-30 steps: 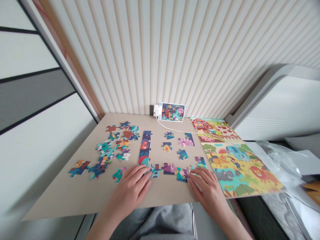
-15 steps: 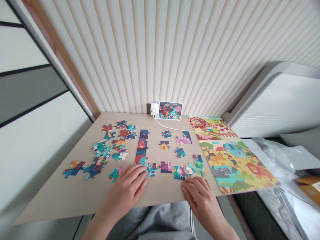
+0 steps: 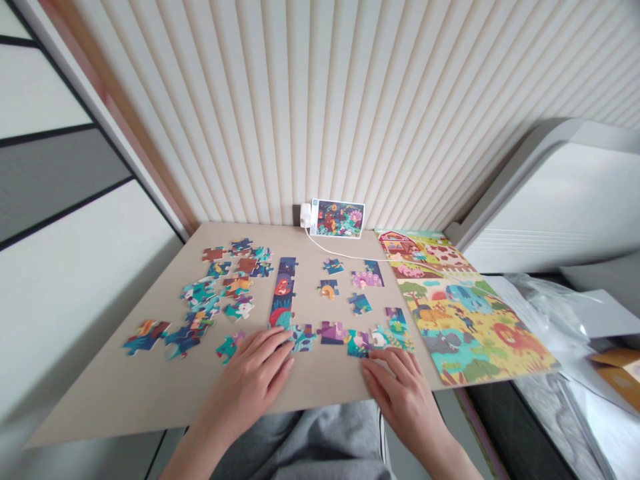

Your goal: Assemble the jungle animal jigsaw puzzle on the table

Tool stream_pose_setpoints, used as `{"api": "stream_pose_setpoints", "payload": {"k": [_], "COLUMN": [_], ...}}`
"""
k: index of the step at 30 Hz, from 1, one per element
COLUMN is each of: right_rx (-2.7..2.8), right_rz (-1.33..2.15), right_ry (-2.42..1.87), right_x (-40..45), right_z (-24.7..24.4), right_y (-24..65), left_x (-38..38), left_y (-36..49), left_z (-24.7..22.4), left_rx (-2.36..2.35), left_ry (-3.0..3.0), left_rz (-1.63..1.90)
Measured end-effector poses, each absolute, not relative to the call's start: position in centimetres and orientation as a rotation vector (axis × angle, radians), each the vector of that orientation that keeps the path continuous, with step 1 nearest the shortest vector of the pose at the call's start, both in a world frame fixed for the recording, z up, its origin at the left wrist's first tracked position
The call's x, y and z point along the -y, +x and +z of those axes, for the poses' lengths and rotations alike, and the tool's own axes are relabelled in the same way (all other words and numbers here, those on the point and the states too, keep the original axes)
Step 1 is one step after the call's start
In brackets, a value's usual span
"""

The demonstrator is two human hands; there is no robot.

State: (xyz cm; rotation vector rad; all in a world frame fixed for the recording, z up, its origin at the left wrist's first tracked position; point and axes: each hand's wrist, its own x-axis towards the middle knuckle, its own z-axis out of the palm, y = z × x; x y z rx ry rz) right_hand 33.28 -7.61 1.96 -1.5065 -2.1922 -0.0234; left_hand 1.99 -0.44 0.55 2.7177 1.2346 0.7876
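Observation:
My left hand (image 3: 259, 369) lies with its fingers stretched out, the tips over the bottom end of a joined puzzle strip (image 3: 283, 287) showing a red animal. Just right of those fingertips is a blue puzzle piece (image 3: 303, 339). My right hand (image 3: 397, 380) rests flat at the table's front edge, fingers extended, its tips touching or close to the joined corner pieces (image 3: 396, 330) with plants and a white animal. Between the hands lie a purple piece (image 3: 332, 333) and a teal piece (image 3: 357, 343). What lies beneath the fingertips is hidden.
Several loose puzzle pieces (image 3: 199, 291) spread over the left of the table (image 3: 125, 393). A picture card (image 3: 338, 219) leans on the pleated wall beside a white charger (image 3: 305, 215), whose cable crosses the table. Two finished puzzles (image 3: 470, 333) cover the right side.
Both hands stay in nearly the same place, with the right fingers shifted very slightly. The whole view has tilted a little; the pieces keep their arrangement.

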Motion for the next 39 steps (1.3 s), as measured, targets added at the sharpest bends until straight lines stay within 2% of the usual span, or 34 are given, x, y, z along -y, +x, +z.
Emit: {"api": "stream_pose_setpoints", "payload": {"k": [8,18,30,39], "right_rx": [2.276,2.310,2.321,2.340], "right_rz": [-0.037,0.143,0.007,0.051], "right_ry": [-1.566,-1.534,-1.498,-1.430], "right_x": [5.1,3.6,3.0,1.8], "right_z": [3.0,3.3,3.8,4.1], "right_y": [34.1,34.5,35.4,34.3], "left_x": [0.4,0.5,0.5,0.6], "left_y": [1.9,2.0,2.0,2.1], "left_z": [0.3,0.5,0.6,0.6], "left_rx": [-1.225,-1.237,-1.232,-1.236], "left_ry": [2.711,2.714,2.662,2.684], "left_rz": [0.770,0.753,0.800,0.789]}}
